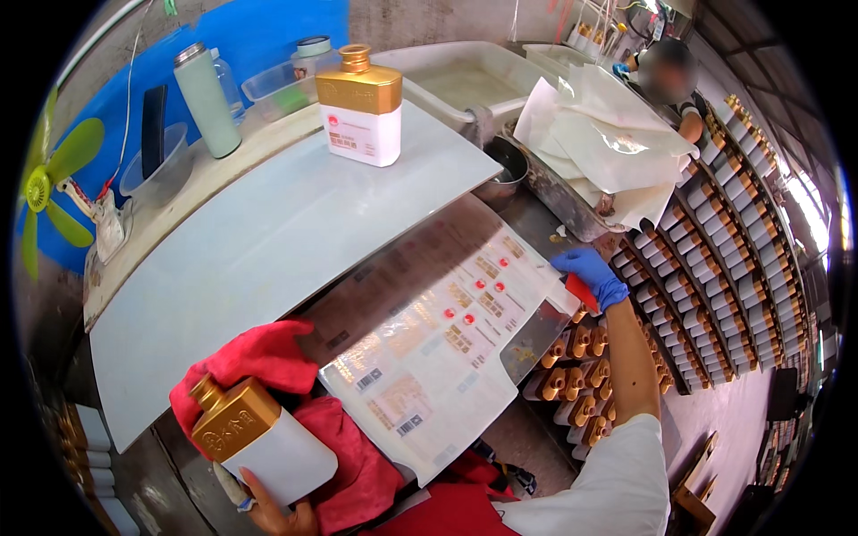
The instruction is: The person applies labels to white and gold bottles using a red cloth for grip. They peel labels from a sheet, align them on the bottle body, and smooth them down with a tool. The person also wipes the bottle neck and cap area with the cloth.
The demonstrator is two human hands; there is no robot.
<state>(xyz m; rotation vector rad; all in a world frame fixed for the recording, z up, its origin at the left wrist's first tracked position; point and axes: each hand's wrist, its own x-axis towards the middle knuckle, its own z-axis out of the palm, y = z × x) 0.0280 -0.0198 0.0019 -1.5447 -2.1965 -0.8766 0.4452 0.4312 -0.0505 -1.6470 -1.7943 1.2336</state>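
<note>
bottle (259, 438) on cloth (268, 357), front-L | label sheet (438, 348) R of it | 2nd bottle (360, 105) behind on board (268, 241)

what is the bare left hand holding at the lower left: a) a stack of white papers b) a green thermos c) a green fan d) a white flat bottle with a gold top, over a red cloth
d: the left hand grips the white flat bottle with a gold top from below, resting against the crumpled red cloth; the blue-gloved right hand is at the sheet of printed labels.
</note>
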